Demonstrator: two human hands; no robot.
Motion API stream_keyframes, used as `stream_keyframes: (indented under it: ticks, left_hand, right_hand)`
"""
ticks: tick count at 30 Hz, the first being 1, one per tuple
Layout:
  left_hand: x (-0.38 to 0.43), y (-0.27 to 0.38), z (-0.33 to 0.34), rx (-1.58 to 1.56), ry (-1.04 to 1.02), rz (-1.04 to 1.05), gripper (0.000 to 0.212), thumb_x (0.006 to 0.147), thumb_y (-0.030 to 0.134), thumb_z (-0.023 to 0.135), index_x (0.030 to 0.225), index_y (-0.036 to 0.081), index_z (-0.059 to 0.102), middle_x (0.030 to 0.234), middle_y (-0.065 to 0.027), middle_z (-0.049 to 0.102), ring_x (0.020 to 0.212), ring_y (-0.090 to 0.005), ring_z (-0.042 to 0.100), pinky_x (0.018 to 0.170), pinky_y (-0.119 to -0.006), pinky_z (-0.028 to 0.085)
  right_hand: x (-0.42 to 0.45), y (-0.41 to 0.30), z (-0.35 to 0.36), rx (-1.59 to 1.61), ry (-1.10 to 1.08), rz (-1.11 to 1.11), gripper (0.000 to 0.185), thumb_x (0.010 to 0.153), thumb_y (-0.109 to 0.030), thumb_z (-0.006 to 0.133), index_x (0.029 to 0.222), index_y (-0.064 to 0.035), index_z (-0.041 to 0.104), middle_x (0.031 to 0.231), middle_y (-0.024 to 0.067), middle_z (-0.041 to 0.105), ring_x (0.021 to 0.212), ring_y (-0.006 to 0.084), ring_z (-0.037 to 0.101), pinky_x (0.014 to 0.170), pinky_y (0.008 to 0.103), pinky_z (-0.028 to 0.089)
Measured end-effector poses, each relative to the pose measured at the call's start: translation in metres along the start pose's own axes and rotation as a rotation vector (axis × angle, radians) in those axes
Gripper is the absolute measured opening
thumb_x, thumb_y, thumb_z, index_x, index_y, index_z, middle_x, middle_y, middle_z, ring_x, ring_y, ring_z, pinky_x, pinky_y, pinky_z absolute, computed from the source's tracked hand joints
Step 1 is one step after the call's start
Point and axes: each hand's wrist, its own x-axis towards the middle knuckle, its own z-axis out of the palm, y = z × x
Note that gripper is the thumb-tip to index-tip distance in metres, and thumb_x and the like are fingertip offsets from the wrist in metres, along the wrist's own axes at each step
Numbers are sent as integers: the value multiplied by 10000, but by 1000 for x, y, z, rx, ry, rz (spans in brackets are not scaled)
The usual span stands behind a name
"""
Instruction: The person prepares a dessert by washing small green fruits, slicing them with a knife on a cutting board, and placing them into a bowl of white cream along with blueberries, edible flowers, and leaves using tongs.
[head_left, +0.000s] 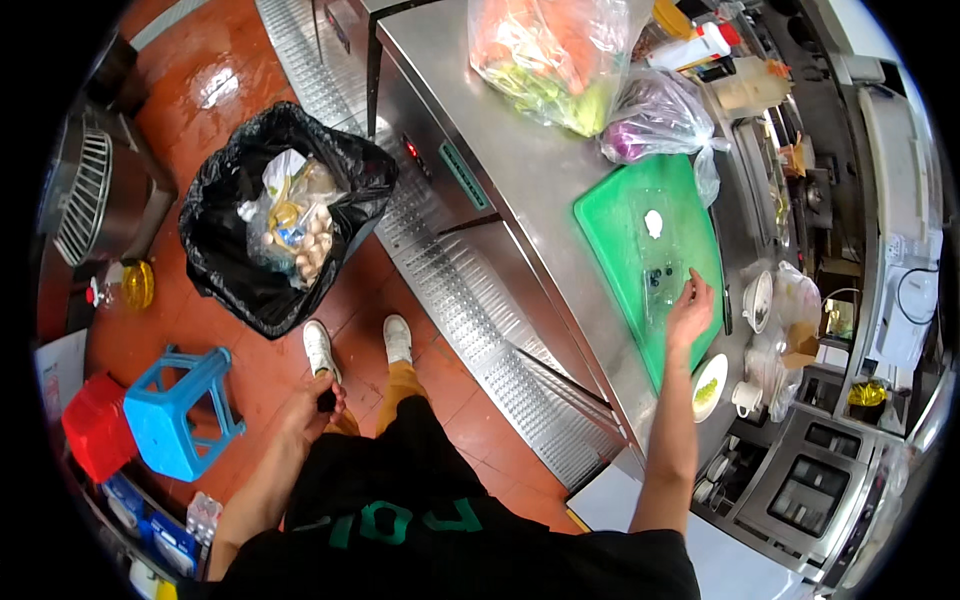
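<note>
My right hand (691, 309) is over the green cutting board (622, 217), its fingers bent beside a clear plastic container (660, 244). Several dark blue berries (656, 277) and a white label (653, 223) show at that container. Whether the fingers touch anything cannot be told. My left hand (321, 401) hangs low at my left side, its fingers curled around a small dark thing (327, 400) that I cannot identify. A knife (727, 309) lies along the board's right edge. Below it stands a white bowl (709, 388) with chopped green pieces in it.
A steel counter (517, 172) carries bags of vegetables (559, 60) and a purple vegetable bag (656, 124). On the red tiled floor are a black-lined bin (217, 225) holding waste, a blue stool (161, 431), a red stool (97, 427) and an oil bottle (137, 285).
</note>
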Motion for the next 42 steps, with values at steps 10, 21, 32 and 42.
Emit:
stream_keyframes:
  ticks: [10, 21, 32, 42]
  left_hand:
    - [-45, 23, -12, -66, 91, 38, 286, 916, 274, 491, 734, 57, 533, 704, -63, 553, 564, -170, 532, 459, -276, 389]
    - [-86, 150, -110, -412, -204, 136, 286, 912, 311, 500, 926, 36, 576, 850, -75, 605, 775, -208, 604, 652, -326, 484]
    - [-125, 348, -236, -509, -257, 269, 506, 915, 435, 414, 1163, 0, 492, 1145, -156, 549, 1076, -294, 526, 907, -436, 425]
    - [-68, 596, -298, -430, -306, 268, 258, 899, 179, 513, 1105, 27, 541, 1085, -109, 576, 966, -219, 573, 756, -332, 468]
  right_hand:
    - [8, 60, 37, 74, -247, 8, 161, 782, -40, 583, 941, -20, 597, 846, 125, 610, 754, 252, 604, 686, 334, 484]
    - [-110, -355, 18, 1106, -727, 269, 86, 886, -140, 559, 867, -61, 585, 730, -1, 566, 627, 56, 489, 543, 192, 414]
    - [-175, -715, -43, 1294, -1110, 50, 186, 797, -1, 613, 983, -16, 605, 891, 35, 629, 726, 63, 563, 570, 182, 440]
    - [-26, -924, 22, 1022, -749, -283, 178, 762, -50, 668, 932, -8, 635, 898, 71, 619, 759, 122, 577, 638, 231, 462]
